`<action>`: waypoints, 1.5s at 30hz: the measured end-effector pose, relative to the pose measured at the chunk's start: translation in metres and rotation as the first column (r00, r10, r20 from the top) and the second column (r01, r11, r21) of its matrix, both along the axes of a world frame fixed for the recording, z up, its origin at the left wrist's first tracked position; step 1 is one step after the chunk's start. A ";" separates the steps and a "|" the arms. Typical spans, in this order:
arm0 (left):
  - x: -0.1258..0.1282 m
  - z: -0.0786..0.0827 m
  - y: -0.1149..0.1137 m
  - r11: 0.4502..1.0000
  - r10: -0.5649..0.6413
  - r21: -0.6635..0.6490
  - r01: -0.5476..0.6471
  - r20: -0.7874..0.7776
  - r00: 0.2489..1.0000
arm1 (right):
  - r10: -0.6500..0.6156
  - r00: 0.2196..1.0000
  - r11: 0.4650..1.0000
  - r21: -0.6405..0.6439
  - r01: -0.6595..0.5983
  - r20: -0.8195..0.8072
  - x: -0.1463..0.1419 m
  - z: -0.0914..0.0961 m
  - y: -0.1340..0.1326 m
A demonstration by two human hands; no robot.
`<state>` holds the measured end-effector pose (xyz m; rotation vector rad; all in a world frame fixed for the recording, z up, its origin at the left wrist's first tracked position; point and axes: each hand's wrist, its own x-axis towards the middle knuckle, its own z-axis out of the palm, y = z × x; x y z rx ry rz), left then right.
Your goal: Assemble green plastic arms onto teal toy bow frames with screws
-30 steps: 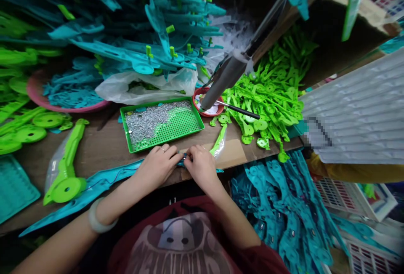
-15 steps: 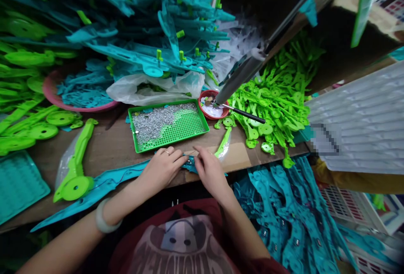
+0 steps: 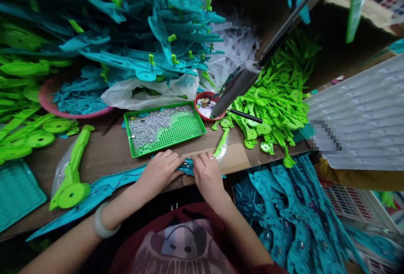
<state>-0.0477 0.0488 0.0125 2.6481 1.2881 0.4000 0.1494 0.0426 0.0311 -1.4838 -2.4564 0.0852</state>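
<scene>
A long blue plastic sword-shaped shell lies along the table's front edge, with a thin dark wire running inside it. My left hand grips the shell near its right end, fingers bent over it. At that same end, my right hand has its fingers curled over the shell, hiding much of it. A small bit of metal detail shows between the two hands. Left of my hands, a green plastic piece with a round disc and clear part rests against the shell. Another green and clear piece lies just beyond my right hand.
Behind my hands sits a green perforated tray of small metal pieces. A red basket, a grey cylindrical tool and heaped green parts stand right of it. Blue parts pile high behind; more blue shells lie lower right.
My right hand's fingers have come down and curled over the shell's end, where the index finger and thumb were more extended before. The whole view has shifted slightly.
</scene>
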 end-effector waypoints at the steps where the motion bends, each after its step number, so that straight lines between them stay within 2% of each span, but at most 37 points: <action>1: 0.000 0.000 -0.001 1.000 0.011 -0.005 -0.011 0.031 0.999 | -0.008 1.000 1.000 -0.011 0.009 0.007 0.000 -0.001 0.000; 5: -0.002 -0.003 -0.003 0.999 0.033 -0.042 -0.027 0.135 0.990 | -0.024 1.000 0.997 -0.072 0.023 -0.016 0.004 -0.002 -0.002; 9: -0.002 -0.004 -0.003 0.999 0.031 -0.027 -0.027 0.144 0.989 | -0.009 1.000 0.995 -0.096 0.011 0.024 0.008 -0.002 -0.009; 16: 0.004 0.009 0.010 0.995 -0.074 -0.074 0.064 -0.144 0.987 | 0.032 0.985 0.999 -0.031 -0.027 0.169 0.006 -0.003 -0.018; 20: 0.008 0.019 0.016 0.989 -0.095 -0.128 0.070 -0.198 0.976 | 0.011 0.988 1.000 -0.010 -0.010 0.153 0.007 -0.004 -0.019; 25: 0.010 0.020 0.017 0.985 -0.092 -0.160 0.064 -0.171 0.981 | -0.040 0.997 0.999 -0.027 0.042 0.069 0.010 -0.003 -0.018; 34: 0.010 0.020 0.016 0.984 -0.072 -0.174 0.040 -0.182 0.981 | 0.086 0.986 0.995 -0.057 -0.079 0.142 0.012 -0.002 -0.010; 40: 0.013 0.018 0.010 0.989 -0.060 -0.143 0.045 -0.104 0.993 | 0.178 0.981 0.984 -0.045 -0.175 0.074 0.021 -0.007 -0.008; 45: 0.014 0.017 0.011 0.975 -0.082 -0.214 0.058 -0.102 0.991 | 0.173 0.985 0.983 -0.058 -0.173 0.000 0.023 -0.007 -0.006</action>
